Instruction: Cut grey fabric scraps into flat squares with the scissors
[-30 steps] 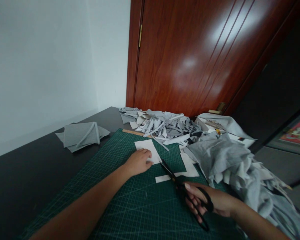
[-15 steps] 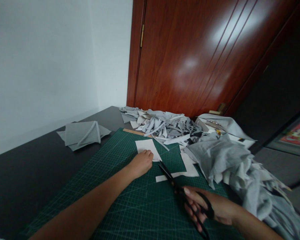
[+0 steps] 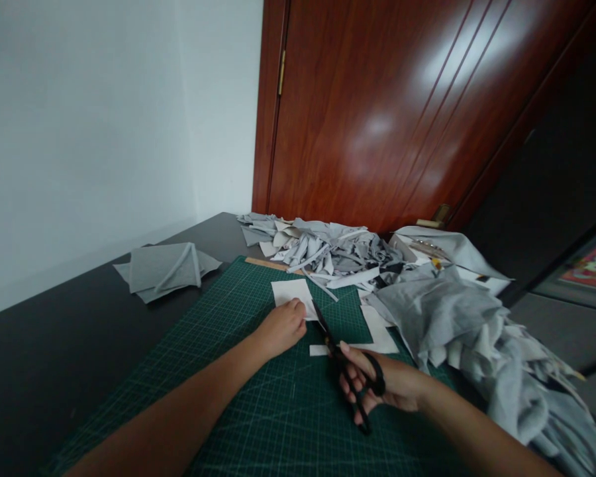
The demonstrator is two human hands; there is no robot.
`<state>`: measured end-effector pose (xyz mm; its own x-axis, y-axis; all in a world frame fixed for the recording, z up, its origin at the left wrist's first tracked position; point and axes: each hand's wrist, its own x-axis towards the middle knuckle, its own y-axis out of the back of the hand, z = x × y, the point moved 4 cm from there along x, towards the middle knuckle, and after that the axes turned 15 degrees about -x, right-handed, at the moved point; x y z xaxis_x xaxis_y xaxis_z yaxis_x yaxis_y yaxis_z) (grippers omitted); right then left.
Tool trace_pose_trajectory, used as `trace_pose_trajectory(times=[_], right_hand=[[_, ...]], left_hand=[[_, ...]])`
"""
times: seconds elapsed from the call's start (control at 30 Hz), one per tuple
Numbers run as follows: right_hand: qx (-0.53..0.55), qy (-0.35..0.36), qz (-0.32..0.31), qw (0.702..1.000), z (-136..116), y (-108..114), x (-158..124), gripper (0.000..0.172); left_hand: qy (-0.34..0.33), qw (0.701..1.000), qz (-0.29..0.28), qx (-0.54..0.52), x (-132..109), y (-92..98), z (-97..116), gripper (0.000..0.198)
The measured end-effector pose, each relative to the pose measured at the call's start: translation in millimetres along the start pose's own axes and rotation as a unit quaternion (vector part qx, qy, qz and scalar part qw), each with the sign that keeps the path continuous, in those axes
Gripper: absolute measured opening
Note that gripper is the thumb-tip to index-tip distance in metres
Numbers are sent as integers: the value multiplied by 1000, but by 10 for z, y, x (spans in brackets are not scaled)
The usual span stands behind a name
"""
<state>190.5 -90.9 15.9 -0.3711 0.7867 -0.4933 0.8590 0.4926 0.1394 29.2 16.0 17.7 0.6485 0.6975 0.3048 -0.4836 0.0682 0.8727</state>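
My left hand [image 3: 284, 324] grips the near edge of a small white fabric piece [image 3: 291, 291], fingers closed on it over the green cutting mat [image 3: 278, 411]. Black scissors [image 3: 334, 348] are in my right hand [image 3: 365, 384], its fingers through the handle loops. Their blades reach forward to the right edge of the white piece, close beside my left fingers. Whether the blades have cloth between them, I cannot tell. An L-shaped white offcut [image 3: 380, 331] lies on the mat, partly behind the scissors.
A heap of grey and white scraps [image 3: 328, 245] lies at the back by the brown door [image 3: 377, 112]. Crumpled grey cloth [image 3: 442, 311] covers the right side. Folded grey pieces [image 3: 163, 265] rest on the dark table [image 3: 24, 371] at left. A wooden ruler [image 3: 265, 264] borders the mat.
The scissors and my right hand have moved forward and left, bringing the blades up to the white piece's right edge. My left hand has stayed nearly in place.
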Motion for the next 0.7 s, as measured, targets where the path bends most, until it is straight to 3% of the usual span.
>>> trace_pose_trajectory(times=[0.43, 0.7], right_hand=[[-25, -23, -5, 999, 98, 6, -91, 73], [-9, -26, 28, 999, 90, 32, -83, 65]], left_hand=[[-14, 1000, -7, -15, -26, -85, 116, 10], [3, 999, 5, -48, -18, -73, 89, 13]])
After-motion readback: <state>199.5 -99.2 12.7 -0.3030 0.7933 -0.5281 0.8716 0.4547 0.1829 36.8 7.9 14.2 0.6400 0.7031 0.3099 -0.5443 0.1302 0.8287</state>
